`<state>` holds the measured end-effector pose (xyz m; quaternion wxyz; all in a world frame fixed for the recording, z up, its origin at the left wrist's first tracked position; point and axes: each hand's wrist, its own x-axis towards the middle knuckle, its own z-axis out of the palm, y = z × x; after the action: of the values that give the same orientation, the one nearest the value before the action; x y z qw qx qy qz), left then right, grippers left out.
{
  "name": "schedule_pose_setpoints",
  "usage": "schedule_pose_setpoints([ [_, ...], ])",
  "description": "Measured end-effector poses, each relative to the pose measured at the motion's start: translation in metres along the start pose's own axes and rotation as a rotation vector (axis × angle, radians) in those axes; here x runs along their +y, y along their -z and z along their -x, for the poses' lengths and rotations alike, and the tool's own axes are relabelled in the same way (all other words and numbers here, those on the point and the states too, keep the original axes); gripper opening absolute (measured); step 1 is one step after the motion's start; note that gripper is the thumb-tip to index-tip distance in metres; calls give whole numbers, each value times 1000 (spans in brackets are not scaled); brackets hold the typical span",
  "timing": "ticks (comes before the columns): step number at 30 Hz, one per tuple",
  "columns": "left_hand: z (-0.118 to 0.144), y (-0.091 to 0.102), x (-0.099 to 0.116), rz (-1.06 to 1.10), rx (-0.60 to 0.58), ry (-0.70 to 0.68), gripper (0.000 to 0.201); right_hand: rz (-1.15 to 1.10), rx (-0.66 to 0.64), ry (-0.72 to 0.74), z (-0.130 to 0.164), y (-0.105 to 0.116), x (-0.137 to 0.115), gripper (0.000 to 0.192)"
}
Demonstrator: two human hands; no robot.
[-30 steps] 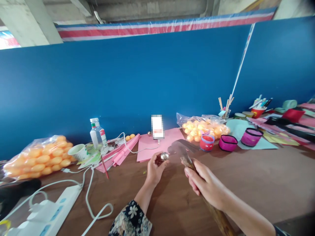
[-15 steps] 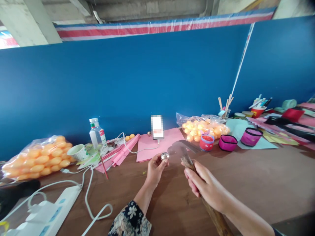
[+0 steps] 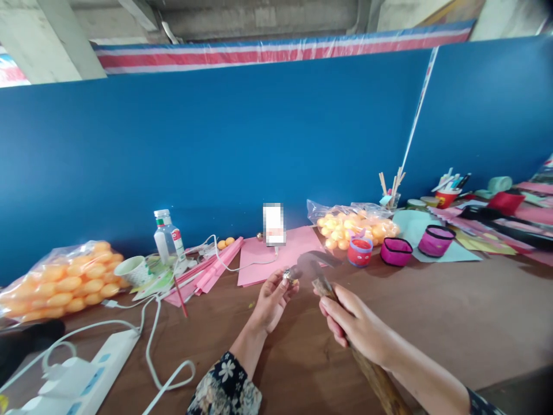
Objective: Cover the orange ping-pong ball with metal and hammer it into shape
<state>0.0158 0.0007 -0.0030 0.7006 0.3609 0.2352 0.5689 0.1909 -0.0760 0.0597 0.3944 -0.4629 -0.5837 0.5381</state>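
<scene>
My left hand (image 3: 271,301) holds a small shiny silver ball (image 3: 287,276) at its fingertips, raised a little over the brown table (image 3: 453,323). In my right hand (image 3: 356,326) is a hammer (image 3: 322,276) with a wooden handle, gripped just below the head. The grey metal head is blurred and sits right against the silver ball, on its right side. The handle runs back under my right forearm toward the bottom edge.
Pink paper sheets (image 3: 276,256) and a standing phone (image 3: 273,224) lie behind the hands. Bags of orange balls (image 3: 64,281) (image 3: 354,225) sit left and right. A water bottle (image 3: 166,236), paper cup (image 3: 133,270), power strip (image 3: 86,374) with cables, and small pink and red pots (image 3: 396,251) stand nearby.
The hammer head has come left and down onto the silver ball. My left hand has turned the ball at its fingertips. The view has shifted slightly.
</scene>
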Motion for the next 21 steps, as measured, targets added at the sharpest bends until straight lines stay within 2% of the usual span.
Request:
schedule_pose_setpoints([
  [4, 1, 2, 0, 45, -22, 23, 39, 2, 39, 47, 1, 2, -1, 23],
  [9, 2, 1, 0, 67, -45, 71, 40, -21, 16, -9, 0, 1, -1, 22],
  [15, 1, 2, 1, 84, 21, 85, 25, -83, 28, 25, 0, 3, -6, 24],
  [21, -1, 6, -3, 115, 51, 95, 15, -132, 14, -22, -2, 3, -6, 25],
])
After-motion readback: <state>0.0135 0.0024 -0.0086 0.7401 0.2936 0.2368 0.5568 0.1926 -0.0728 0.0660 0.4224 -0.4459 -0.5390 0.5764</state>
